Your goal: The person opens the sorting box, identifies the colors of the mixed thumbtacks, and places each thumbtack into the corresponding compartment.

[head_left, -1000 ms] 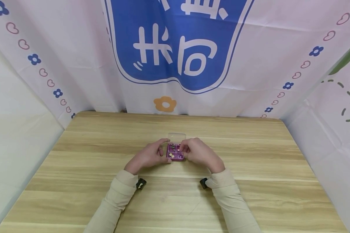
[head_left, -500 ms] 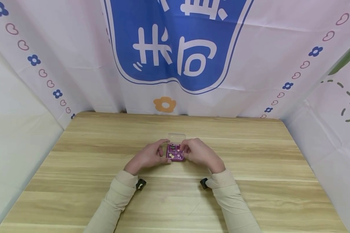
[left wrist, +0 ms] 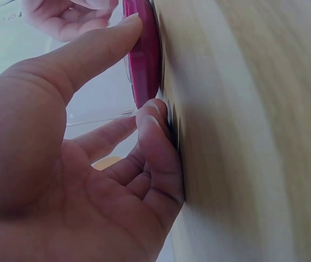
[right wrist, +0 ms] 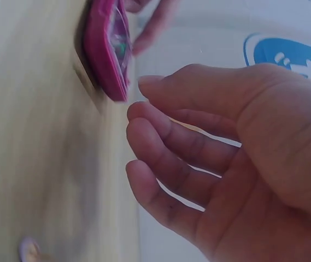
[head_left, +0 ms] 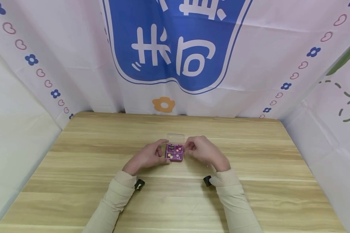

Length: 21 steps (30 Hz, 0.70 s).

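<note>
A magenta pill box sits on the table, its clear lid raised at the back. Green pieces lie in its far left compartment, pink tablets far right, yellow tablets near left and pale ones near right. My left hand holds the box from the left, its thumb on the front side and the index finger by the back corner. Just right of the box is my right hand. Its fingers are loosely bent and apart from the thumb, with nothing seen between them.
A small blurred pale piece lies on the wooden table under my right wrist. Black wrist cameras sit at both sleeves. A white printed curtain rises behind the table and along its sides.
My right hand has moved off the box to the right, and the right compartments now show in full. The left hand has stayed at the box.
</note>
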Each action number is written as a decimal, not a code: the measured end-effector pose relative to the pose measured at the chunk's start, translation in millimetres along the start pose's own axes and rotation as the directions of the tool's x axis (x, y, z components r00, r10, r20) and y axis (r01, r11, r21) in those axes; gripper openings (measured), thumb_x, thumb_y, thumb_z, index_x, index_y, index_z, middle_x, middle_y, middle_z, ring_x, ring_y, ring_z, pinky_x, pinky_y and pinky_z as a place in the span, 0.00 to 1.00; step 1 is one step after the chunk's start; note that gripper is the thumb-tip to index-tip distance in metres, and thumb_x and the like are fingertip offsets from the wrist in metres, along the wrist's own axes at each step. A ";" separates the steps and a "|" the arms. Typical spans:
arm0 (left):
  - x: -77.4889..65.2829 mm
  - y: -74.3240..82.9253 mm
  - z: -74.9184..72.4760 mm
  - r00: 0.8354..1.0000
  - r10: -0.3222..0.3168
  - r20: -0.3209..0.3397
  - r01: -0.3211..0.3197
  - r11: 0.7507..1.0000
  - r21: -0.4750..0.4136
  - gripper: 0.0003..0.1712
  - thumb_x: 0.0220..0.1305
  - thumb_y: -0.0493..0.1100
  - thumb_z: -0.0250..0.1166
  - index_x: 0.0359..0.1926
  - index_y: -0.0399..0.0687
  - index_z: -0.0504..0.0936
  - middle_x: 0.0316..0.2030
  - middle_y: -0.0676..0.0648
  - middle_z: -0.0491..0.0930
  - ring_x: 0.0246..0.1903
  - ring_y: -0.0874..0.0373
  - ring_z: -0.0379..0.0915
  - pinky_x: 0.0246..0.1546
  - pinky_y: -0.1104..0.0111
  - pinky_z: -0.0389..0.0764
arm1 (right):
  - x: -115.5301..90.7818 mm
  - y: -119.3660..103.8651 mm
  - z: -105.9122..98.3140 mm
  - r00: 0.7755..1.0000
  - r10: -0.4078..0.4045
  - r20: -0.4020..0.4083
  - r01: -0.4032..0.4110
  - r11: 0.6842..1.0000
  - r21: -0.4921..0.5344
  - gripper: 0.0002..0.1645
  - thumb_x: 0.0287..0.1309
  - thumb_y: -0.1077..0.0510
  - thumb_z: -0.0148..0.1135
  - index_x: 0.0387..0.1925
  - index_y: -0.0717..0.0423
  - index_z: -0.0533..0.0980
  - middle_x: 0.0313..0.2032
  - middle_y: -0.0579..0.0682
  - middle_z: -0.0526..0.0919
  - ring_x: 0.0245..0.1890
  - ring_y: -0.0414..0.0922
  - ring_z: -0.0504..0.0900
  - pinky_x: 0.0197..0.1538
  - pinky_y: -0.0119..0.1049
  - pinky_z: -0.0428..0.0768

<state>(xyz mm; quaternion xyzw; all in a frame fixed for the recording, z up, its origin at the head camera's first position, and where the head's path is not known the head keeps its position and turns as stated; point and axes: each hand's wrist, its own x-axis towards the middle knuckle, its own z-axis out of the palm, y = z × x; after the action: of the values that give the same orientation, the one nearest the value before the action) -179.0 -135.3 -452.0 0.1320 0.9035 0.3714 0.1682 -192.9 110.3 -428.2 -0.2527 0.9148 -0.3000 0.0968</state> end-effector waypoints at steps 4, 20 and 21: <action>0.3 -0.7 -0.2 1.000 0.008 -0.001 -0.008 1.000 0.010 0.50 0.45 0.51 0.75 0.68 0.54 0.61 0.32 0.47 0.75 0.25 0.55 0.70 0.25 0.63 0.76 | -6.9 9.7 -7.1 1.000 0.002 -0.018 -0.003 1.000 -0.025 0.10 0.51 0.66 0.64 0.38 0.58 0.80 0.31 0.45 0.82 0.32 0.39 0.77 0.39 0.36 0.79; -0.3 0.2 1.1 1.000 0.009 -0.011 -0.009 1.000 0.027 0.48 0.45 0.50 0.75 0.67 0.55 0.62 0.30 0.47 0.76 0.25 0.55 0.70 0.23 0.64 0.75 | -78.6 60.2 -13.2 1.000 0.023 0.012 -0.024 0.996 0.087 0.11 0.47 0.56 0.73 0.34 0.51 0.80 0.25 0.44 0.80 0.27 0.41 0.77 0.31 0.40 0.79; -0.1 -0.4 1.5 1.000 0.010 -0.008 -0.009 1.000 0.025 0.48 0.45 0.50 0.75 0.67 0.55 0.62 0.30 0.47 0.76 0.24 0.55 0.69 0.23 0.64 0.74 | -78.2 59.6 -12.1 1.000 0.014 0.014 -0.015 0.997 0.078 0.10 0.48 0.56 0.72 0.33 0.50 0.80 0.25 0.44 0.80 0.26 0.41 0.77 0.31 0.40 0.79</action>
<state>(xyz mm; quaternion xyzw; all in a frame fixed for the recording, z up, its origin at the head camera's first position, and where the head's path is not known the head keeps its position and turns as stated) -178.4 -134.7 -453.3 0.1369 0.9081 0.3614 0.1610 -154.2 198.4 -452.2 -0.2444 0.9035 -0.3329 0.1150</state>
